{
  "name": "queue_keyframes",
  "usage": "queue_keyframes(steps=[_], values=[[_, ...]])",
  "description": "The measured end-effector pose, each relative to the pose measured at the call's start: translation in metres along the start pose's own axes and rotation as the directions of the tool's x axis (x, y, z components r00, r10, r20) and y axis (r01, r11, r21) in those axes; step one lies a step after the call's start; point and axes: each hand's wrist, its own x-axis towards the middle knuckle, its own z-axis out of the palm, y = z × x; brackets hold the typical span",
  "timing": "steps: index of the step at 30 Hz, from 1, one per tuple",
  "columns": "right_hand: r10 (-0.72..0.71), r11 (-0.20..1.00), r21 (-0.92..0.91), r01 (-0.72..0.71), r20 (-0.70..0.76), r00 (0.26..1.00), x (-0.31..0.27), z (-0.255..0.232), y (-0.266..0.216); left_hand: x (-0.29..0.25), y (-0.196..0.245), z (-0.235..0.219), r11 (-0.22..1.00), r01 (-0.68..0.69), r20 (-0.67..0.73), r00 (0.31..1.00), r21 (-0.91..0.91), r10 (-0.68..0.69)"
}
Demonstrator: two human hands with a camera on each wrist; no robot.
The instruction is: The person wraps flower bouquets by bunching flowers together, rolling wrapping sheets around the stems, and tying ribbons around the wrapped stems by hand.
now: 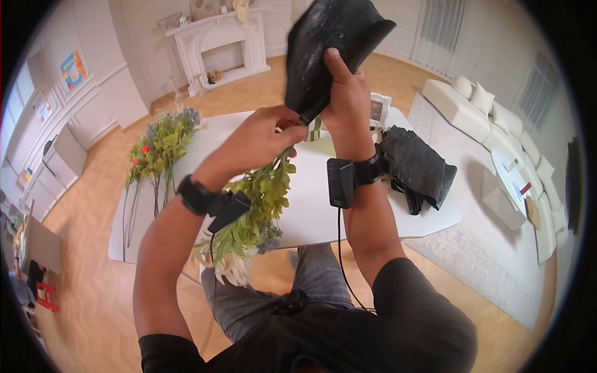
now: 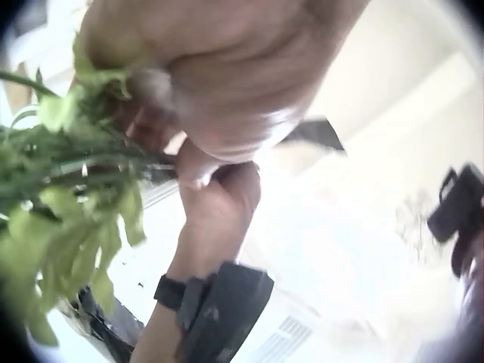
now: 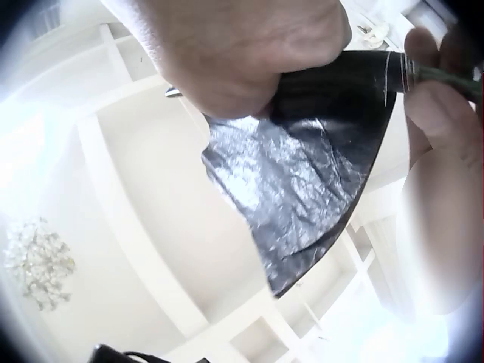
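Note:
My left hand (image 1: pixel 264 140) pinches the narrow, gathered end of a black wrapping sheet (image 1: pixel 336 50) together with the green stems of a bunch of flowers. That bunch (image 1: pixel 261 199) hangs below the hand toward my lap, with yellow-green leaves and white blooms at its lower end. With the thumb across its face, my right hand (image 1: pixel 348 99) grips the sheet, which flares upward and away from the stems. In the right wrist view the sheet (image 3: pixel 302 181) looks glossy and creased, and thin bands circle its narrow neck (image 3: pixel 397 76). The right fingers behind it are mostly hidden.
Crumpled black sheets (image 1: pixel 420 168) lie on the white table (image 1: pixel 311 211) to the right, near a white picture frame (image 1: pixel 379 109). Loose flowers (image 1: pixel 165 146) with long stems lie at the left. A cable (image 1: pixel 342 248) runs down from the right wrist camera.

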Motion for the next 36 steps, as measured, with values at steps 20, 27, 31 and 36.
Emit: queue_keyframes(steps=[20,27,31,36], values=[[0.14,0.945,0.235,-0.229,0.343,0.929,-0.004,-0.017,-0.018,0.007,-0.01,-0.006,0.754,0.261,0.351,0.935,-0.603,-0.043],[0.033,0.999,0.007,-0.033,-0.031,0.999,0.009,-0.012,-0.002,0.001,0.005,0.009,0.952,-0.063,-0.229,0.964,0.3,0.136],[-0.184,0.977,-0.134,0.167,-0.127,0.975,0.025,-0.021,0.016,0.009,-0.007,0.025,0.549,-0.049,-0.299,0.796,0.834,0.525],[-0.391,0.854,-0.402,0.329,-0.08,0.917,0.016,-0.011,0.003,0.024,-0.018,0.03,0.412,-0.144,-0.226,0.653,0.9,0.723]])
